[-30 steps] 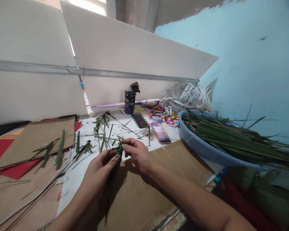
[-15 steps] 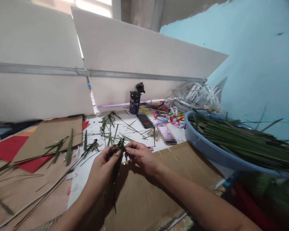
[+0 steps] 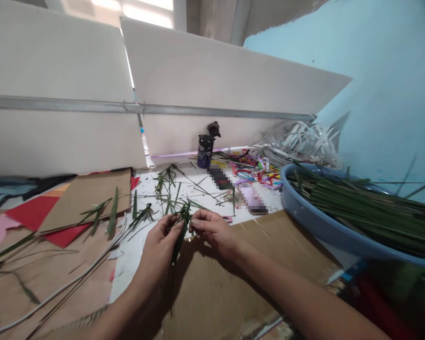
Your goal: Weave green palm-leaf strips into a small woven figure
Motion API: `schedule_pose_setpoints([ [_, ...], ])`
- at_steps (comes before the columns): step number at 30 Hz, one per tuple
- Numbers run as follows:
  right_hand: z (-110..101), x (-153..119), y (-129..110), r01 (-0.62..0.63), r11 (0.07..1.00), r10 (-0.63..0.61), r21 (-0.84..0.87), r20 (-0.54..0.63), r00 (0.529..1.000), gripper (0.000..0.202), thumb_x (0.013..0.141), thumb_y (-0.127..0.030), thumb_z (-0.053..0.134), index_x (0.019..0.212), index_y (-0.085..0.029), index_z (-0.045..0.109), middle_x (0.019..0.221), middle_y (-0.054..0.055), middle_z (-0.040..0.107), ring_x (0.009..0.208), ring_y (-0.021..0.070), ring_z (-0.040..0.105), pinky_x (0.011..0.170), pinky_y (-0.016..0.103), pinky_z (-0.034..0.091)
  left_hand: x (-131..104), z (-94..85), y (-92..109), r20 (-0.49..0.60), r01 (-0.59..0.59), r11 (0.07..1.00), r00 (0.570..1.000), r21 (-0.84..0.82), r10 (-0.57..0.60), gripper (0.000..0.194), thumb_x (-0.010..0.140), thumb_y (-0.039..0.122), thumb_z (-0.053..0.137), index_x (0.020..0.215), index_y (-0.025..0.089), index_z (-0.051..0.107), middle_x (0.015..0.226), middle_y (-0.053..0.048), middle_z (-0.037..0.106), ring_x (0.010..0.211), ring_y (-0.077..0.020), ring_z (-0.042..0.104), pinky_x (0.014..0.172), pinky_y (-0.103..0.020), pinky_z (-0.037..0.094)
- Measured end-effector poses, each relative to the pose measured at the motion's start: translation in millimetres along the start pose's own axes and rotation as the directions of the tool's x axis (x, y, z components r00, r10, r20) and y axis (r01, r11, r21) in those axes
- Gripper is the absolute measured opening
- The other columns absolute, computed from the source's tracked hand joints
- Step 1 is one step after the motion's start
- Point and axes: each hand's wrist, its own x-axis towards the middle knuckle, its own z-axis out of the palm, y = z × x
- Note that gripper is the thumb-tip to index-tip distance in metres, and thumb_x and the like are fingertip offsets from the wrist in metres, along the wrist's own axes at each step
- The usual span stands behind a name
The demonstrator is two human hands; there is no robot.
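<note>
Near the middle of the view, my left hand (image 3: pixel 165 238) is closed around a folded green leaf piece (image 3: pixel 184 215). A bunched, knotted tangle sticks up above the thumb, and a long blade hangs down below it. My right hand (image 3: pixel 214 231) is just to the right, thumb and forefinger pinched together close to the leaf piece. Whatever those fingertips hold is too small to make out. Both hands are over the near part of the white tabletop (image 3: pixel 127 278) and a brown cardboard sheet (image 3: pixel 212 288).
A blue basin (image 3: pixel 293 203) full of long green leaves (image 3: pixel 368 203) stands at right. Behind are a dark bottle (image 3: pixel 205 151) with its lid up, colourful strips (image 3: pixel 258 172), white strips (image 3: pixel 304 141) and two blurred phone-like items (image 3: pixel 253 198). Leaf scraps (image 3: pixel 168 182) and another cardboard piece (image 3: pixel 88 198) lie leftward.
The whole view has shifted slightly, so things appear further right. My right fingertips have drawn a little away from the leaf piece, which stays in my left hand.
</note>
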Motion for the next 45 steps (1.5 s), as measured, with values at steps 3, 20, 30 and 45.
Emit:
schedule_pose_setpoints([
  [3,0.8,0.4,0.1,0.003,1.0,-0.003,-0.009,-0.002,1.0,0.041,0.068,-0.05,0.094,0.079,-0.021,0.066,0.076,-0.002,0.067,0.061,0.0111,0.049,0.062,0.027,0.035,-0.1,-0.3,1.4,-0.017,0.021,1.0,1.0,-0.014,-0.021,0.032,0.069,0.048,0.081,0.082,0.019,0.076,0.086,-0.006,0.077,0.084,-0.0248,0.066,0.077,-0.034,0.051],
  [20,1.4,2.6,-6.4,0.046,0.998,-0.042,0.052,-0.089,0.995,0.041,0.066,-0.047,0.096,0.088,-0.023,0.072,0.08,-0.003,0.066,0.063,0.0114,0.05,0.06,0.026,0.039,-0.7,1.9,4.0,0.057,0.19,0.974,0.981,-0.125,-0.184,0.045,0.052,0.046,0.096,0.08,0.019,0.073,0.075,-0.001,0.074,0.066,-0.0167,0.063,0.059,-0.024,0.05],
  [30,7.9,-2.3,-11.3,0.076,0.997,-0.074,0.018,-0.105,0.992,0.042,0.062,-0.043,0.096,0.089,-0.024,0.071,0.082,-0.004,0.064,0.068,0.0122,0.05,0.061,0.026,0.036,5.5,-4.1,-13.1,0.135,0.132,0.989,0.983,-0.069,-0.122,0.04,0.062,0.044,0.095,0.086,0.019,0.074,0.08,-0.003,0.073,0.07,-0.0166,0.064,0.063,-0.025,0.05],
  [45,3.1,1.4,-6.2,0.067,0.998,-0.064,0.02,-0.092,0.994,0.034,0.066,-0.04,0.093,0.088,-0.023,0.073,0.083,-0.002,0.068,0.068,0.013,0.053,0.064,0.028,0.036,3.4,-7.4,3.5,0.129,0.253,0.954,0.964,-0.16,-0.234,0.042,0.057,0.042,0.097,0.082,0.018,0.072,0.072,-0.002,0.071,0.061,-0.0155,0.061,0.058,-0.025,0.048],
])
